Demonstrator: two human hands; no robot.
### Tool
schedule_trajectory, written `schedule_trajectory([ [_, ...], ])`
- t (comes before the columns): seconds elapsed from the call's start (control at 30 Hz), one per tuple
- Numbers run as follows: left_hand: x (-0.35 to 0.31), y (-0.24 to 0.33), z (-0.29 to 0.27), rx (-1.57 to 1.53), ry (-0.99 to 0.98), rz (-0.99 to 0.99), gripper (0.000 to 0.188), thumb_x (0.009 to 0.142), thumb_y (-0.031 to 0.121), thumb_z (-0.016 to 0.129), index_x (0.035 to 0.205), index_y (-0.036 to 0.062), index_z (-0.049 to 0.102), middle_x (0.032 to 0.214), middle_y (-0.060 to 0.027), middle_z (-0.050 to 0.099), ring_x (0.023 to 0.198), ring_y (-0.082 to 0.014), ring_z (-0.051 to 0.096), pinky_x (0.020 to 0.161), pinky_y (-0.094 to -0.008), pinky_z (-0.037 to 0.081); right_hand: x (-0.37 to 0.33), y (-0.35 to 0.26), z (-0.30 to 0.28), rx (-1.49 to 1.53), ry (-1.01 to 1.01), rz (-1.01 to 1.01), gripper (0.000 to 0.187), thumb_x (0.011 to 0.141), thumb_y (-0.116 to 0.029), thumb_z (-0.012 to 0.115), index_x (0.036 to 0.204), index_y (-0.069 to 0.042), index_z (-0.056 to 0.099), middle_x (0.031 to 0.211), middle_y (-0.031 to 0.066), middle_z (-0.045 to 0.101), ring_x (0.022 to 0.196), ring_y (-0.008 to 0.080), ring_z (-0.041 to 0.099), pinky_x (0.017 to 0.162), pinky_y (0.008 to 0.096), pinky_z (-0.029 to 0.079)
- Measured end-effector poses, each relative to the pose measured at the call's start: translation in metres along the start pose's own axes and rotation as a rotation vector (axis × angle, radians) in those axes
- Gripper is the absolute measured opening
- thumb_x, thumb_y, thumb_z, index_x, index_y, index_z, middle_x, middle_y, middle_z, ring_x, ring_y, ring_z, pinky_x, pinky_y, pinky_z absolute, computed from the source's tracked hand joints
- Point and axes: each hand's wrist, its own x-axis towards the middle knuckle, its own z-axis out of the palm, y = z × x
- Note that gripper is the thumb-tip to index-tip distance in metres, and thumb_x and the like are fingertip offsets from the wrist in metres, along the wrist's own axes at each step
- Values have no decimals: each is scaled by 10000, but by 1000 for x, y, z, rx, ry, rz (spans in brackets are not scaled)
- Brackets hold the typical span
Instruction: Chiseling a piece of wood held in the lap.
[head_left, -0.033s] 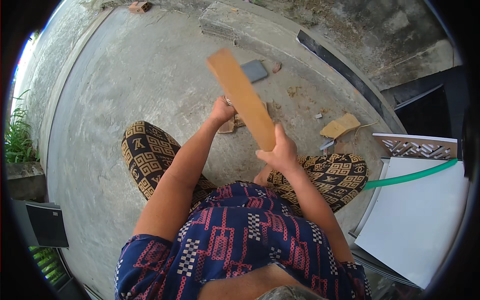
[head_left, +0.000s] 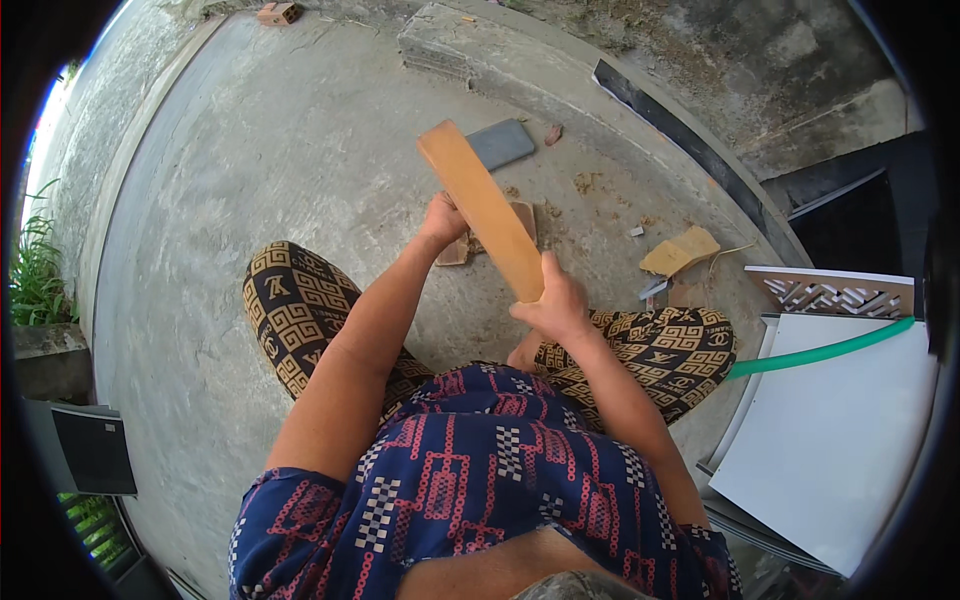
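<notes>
The near end of the wooden plank (head_left: 482, 208) is gripped by the right hand (head_left: 556, 303), with the fingers wrapped about it and the thumb laid along its edge; the rest of the plank slants away, up and to the left of that hand. The left hand (head_left: 443, 220) is curled beside the plank's left edge, partly covered by it; whether anything is pinched there, or the plank touched, cannot be told. Just below the left hand, brown pieces (head_left: 454, 254) lie on the concrete floor (head_left: 200, 250), overlapped in view by the plank, so whether they are joined is hidden. Beyond the left hand a grey slab (head_left: 512, 142) is left lying, and to the right of the right hand a yellowish chunk (head_left: 682, 250) rests near scattered crumbs (head_left: 587, 182). From this debris, some work seems to have been done; it is judged unfinished, since the plank is held up, but how much is left cannot be judged.
</notes>
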Motion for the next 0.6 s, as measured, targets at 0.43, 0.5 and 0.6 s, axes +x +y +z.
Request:
schedule_trajectory([
  [0.43,13,-34,-3,-55,-60,27,272,652,48,748,910,56,663,843,-12,695,773,-147,634,732,-316,507,-20,-41,-27,641,378,-421,659,666,-182,754,1197,-5,405,1080,133,566,963,194,562,838,349,460],
  [0.5,4,-12,3,-114,-44,58,288,659,47,741,939,59,673,861,-16,700,787,-144,637,737,-315,507,-15,-7,-9,443,300,-273,652,654,-196,758,1174,-14,409,1026,141,594,880,220,600,765,375,486],
  [0.6,0,-8,-1,-46,24,150,320,672,44,727,989,63,689,896,-24,708,815,-137,640,745,-315,508,-8,-11,-8,49,-105,90,636,636,-203,761,1161,-23,452,1016,138,610,862,234,608,768,371,489],
])
